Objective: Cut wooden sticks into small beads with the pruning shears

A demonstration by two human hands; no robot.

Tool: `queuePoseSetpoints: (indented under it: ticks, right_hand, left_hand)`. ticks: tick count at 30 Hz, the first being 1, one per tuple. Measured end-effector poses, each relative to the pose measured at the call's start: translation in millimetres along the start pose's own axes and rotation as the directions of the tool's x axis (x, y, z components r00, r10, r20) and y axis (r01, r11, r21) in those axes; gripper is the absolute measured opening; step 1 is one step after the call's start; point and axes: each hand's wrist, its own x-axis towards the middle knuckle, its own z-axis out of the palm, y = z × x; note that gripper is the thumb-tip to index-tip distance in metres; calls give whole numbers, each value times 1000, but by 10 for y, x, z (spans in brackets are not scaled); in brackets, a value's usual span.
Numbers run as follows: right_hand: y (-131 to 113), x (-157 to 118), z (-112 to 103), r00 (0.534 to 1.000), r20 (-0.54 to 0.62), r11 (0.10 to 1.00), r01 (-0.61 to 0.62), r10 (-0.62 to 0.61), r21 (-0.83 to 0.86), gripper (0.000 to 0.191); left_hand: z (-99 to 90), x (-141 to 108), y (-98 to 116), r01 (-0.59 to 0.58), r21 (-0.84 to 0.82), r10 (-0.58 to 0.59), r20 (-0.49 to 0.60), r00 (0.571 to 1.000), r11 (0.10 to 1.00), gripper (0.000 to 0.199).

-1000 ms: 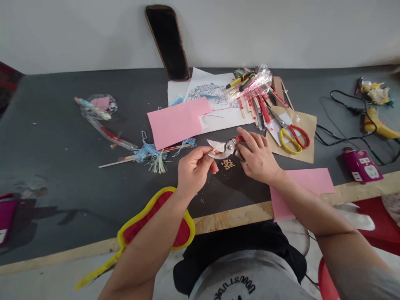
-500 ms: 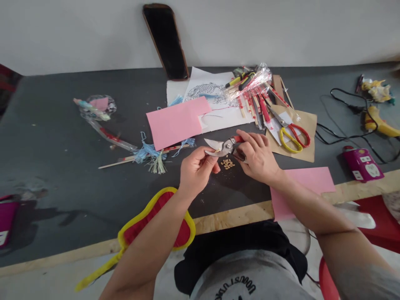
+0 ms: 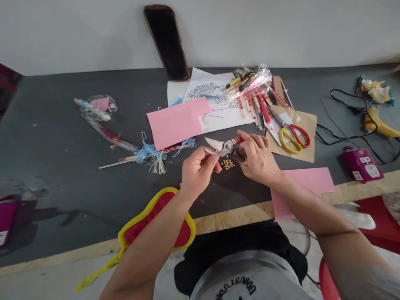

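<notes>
My right hand (image 3: 258, 157) is closed around the red-handled pruning shears (image 3: 228, 146), whose blades stand apart and point left. My left hand (image 3: 198, 168) is closed in a pinch right at the blades; what its fingers hold is mostly hidden, with only a small pale bit showing between the blades. Just below the shears, a small heap of short tan pieces (image 3: 228, 163) lies on the dark table (image 3: 78, 179).
Behind my hands lie pink card (image 3: 175, 123), a dragon drawing (image 3: 204, 89), wrapped sticks (image 3: 250, 93) and scissors (image 3: 290, 133). Tassels (image 3: 148, 152) are at left. A red-yellow fan shape (image 3: 150, 216) lies under my left forearm. A phone (image 3: 167, 41) leans on the wall.
</notes>
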Motion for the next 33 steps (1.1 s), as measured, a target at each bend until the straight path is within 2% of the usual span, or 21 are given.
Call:
queuePoseSetpoints:
  ticks: [5, 7, 12, 20, 28, 33]
  right_hand:
    - [-11, 12, -33, 997, 69, 999, -25, 23, 31, 56]
    - [-13, 25, -37, 995, 92, 999, -31, 30, 15, 65]
    - [-11, 67, -27, 990, 133, 999, -41, 44, -31, 60]
    - [-17, 125, -34, 984, 173, 998, -46, 53, -46, 50]
    - [-2, 112, -89, 980, 194, 999, -39, 38, 0, 54]
    - [-32, 86, -62, 984, 163, 996, -78, 71, 37, 61]
  left_hand:
    - [2, -23, 12, -57, 59, 59, -33, 998, 997, 22]
    - [5, -31, 12, -67, 77, 70, -34, 997, 995, 23]
    - [15, -35, 8, -72, 99, 77, -44, 996, 992, 23]
    - [29, -26, 27, -9, 85, 13, -49, 999, 996, 24]
    - [2, -29, 44, -46, 128, 51, -36, 998, 991, 23]
    - [-4, -24, -5, -45, 105, 50, -43, 998, 993, 24]
